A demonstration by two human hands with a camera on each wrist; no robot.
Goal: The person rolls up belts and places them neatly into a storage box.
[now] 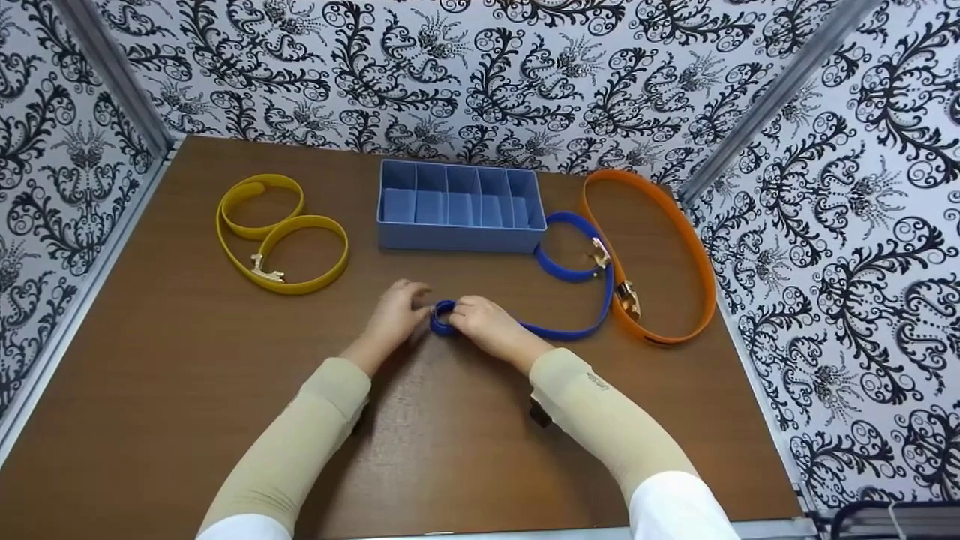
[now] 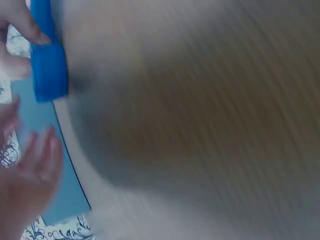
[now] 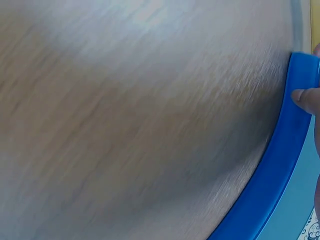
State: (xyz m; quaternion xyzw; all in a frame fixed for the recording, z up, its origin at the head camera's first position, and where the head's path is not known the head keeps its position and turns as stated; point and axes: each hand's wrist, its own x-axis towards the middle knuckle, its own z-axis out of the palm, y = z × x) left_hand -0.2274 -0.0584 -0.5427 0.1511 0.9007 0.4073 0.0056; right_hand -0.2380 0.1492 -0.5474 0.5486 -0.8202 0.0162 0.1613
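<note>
A blue belt point(image 1: 566, 333) lies on the table, its near end wound into a small upright coil point(image 1: 437, 325) between the hands. My right hand point(image 1: 486, 324) pinches this coil, the thumb point(image 3: 303, 98) lying against the blue strap in the right wrist view. Just to the coil's left is my left hand point(image 1: 394, 313). In the left wrist view that hand point(image 2: 31, 175) appears blurred, fingers loosely extended and apart from the belt. From the coil the strap runs right and curves up to a loop with a gold-coloured buckle point(image 1: 600, 253).
A blue-grey box point(image 1: 461, 238) with several compartments stands at the back of the brown table point(image 1: 187, 375). At left lies a loosely looped yellow belt point(image 1: 304, 287) with a gold-coloured buckle. An orange belt point(image 1: 703, 277) lies at right, beside the blue loop. Patterned walls surround the table.
</note>
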